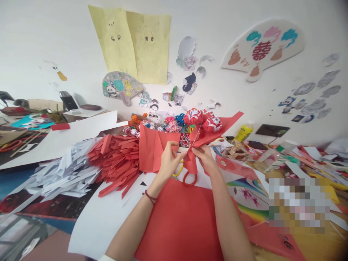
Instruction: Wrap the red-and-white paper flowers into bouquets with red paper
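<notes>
Three red-and-white folded paper flowers (203, 119) stand bunched on thin stems, partly wrapped in a red paper sheet (230, 123). My right hand (205, 156) pinches this wrapper around the stems near its narrow base. My left hand (172, 159) is just left of the base, fingers curved and apart, its thumb reaching to the wrapper's edge. Behind the left hand stands a creased red paper (153, 150); whether it joins the wrapper is hidden. Below the hands show a red ring handle (189, 179) and a yellow ring handle (178, 169).
Red folded strips (115, 159) and white folded strips (67, 172) are heaped at left. A flat red sheet (181, 221) lies in front of me on white paper (100, 221). Behind are more paper flowers (172, 125). At right are a yellow bottle (244, 131) and scattered paper.
</notes>
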`<state>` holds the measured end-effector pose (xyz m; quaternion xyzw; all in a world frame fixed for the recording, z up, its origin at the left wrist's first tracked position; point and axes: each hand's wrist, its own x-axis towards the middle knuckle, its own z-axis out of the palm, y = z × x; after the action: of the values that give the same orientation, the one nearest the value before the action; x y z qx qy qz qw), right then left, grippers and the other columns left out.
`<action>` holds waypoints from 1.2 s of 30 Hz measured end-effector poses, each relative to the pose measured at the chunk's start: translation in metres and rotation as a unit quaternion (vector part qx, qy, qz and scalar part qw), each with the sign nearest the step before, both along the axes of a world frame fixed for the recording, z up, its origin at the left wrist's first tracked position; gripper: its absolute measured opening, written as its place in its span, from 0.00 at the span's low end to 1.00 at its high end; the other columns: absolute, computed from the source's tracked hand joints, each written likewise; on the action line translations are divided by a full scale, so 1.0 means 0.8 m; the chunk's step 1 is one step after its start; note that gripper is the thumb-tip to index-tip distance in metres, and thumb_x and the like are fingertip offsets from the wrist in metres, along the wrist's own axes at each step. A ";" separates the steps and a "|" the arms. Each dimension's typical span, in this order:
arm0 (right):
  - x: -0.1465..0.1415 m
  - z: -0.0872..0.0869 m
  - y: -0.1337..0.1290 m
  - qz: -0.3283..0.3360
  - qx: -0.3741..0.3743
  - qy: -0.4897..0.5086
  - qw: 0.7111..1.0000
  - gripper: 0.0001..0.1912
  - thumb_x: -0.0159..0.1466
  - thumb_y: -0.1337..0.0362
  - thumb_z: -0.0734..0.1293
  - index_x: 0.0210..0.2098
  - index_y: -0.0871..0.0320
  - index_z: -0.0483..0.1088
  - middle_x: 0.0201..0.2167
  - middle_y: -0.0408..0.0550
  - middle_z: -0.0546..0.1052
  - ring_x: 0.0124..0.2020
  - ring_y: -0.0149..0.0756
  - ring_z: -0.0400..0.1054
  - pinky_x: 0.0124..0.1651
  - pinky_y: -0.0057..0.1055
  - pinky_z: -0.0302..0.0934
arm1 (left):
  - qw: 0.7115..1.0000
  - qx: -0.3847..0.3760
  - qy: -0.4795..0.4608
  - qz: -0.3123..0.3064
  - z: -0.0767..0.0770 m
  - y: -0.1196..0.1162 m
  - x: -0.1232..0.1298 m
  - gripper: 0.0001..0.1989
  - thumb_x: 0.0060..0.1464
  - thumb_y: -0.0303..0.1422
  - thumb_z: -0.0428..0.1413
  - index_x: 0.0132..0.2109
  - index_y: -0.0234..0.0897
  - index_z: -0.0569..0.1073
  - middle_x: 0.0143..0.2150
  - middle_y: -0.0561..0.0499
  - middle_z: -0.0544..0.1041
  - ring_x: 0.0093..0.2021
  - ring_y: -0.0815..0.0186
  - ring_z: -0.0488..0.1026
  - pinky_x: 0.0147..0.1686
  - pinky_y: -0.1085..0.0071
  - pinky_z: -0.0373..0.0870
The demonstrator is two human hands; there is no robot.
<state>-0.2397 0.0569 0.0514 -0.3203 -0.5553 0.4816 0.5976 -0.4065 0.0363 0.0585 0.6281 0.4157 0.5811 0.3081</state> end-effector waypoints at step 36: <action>-0.025 -0.006 0.006 -0.026 0.042 0.012 0.999 0.19 0.47 0.60 0.77 0.38 0.55 0.74 0.36 0.46 0.79 0.38 0.41 0.73 0.45 0.38 0.67 | 0.976 0.156 0.107 0.105 0.011 -0.027 0.014 0.01 0.57 0.30 0.52 0.38 0.39 0.67 0.38 0.50 0.74 0.40 0.64 0.67 0.39 0.67 0.64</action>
<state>-0.2601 0.0615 0.0468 -0.3035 -0.5589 0.4462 0.6296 -0.3951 0.0148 0.0671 0.6798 0.4148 0.5971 0.0971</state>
